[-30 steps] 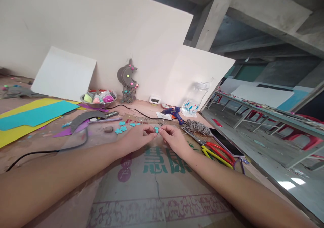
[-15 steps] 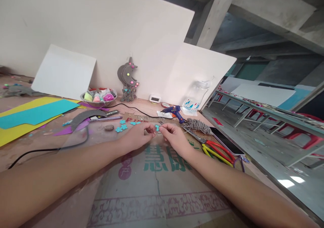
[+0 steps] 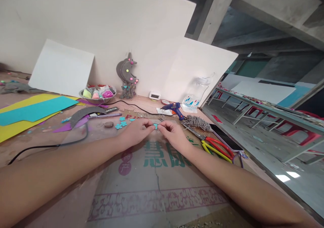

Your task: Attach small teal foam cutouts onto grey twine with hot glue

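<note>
Both of my hands meet over the printed cardboard sheet (image 3: 157,187) on the table. My left hand (image 3: 138,131) and my right hand (image 3: 173,135) pinch a small teal foam flower (image 3: 156,126) between their fingertips. More teal foam flowers (image 3: 120,124) lie on the table just left of my left hand. A blue glue gun (image 3: 174,108) rests behind my hands, its black cable (image 3: 50,146) running off to the left.
Red and yellow scissors (image 3: 217,148), grey yarn (image 3: 197,122) and a phone (image 3: 225,138) lie right. A bowl of coloured clay (image 3: 97,94), a grey moon decoration (image 3: 128,74), a plastic jar (image 3: 194,98), teal and yellow foam sheets (image 3: 30,111) and white boards stand behind.
My hands have stayed together on the small teal flower, with only slight finger shifts. The view has tilted up a little.
</note>
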A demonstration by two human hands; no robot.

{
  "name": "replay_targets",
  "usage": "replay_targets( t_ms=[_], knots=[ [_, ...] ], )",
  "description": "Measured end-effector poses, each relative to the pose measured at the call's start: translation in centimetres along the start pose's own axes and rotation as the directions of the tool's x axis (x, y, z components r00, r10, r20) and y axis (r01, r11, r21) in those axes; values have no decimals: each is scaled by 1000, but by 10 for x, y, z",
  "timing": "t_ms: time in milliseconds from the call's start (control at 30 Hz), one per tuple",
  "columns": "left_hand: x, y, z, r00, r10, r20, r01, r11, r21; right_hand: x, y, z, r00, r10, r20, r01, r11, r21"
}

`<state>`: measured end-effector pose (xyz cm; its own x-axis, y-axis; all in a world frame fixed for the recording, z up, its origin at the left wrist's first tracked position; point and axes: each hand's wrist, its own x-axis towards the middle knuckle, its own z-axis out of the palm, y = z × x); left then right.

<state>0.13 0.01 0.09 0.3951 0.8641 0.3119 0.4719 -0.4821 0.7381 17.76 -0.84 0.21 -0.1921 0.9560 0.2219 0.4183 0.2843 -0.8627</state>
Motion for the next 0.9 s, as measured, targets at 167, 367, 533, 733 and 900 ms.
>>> replay_targets(
  t_ms=[167,367,533,733,900],
  knots=[
    [1,-1,0,1000,-9,15,9,1000,0,1,2,0,1000,4,8,-5,1000,8],
    [2,-8,1,1000,27,-14,-28,996,-84,1,1,-2,999,52,0,-52,998,35],
    [2,-8,1,997,-21,-71,10,989,-150,1,0,-3,1000,27,13,-27,1000,-5],
    [2,-1,0,999,-36,-26,32,992,-121,1,-2,-2,999,-18,44,20,999,-45],
    [0,4,-1,999,-48,-5,47,993,-106,1,1,-2,999,-1,44,2,1000,-23]
  ],
)
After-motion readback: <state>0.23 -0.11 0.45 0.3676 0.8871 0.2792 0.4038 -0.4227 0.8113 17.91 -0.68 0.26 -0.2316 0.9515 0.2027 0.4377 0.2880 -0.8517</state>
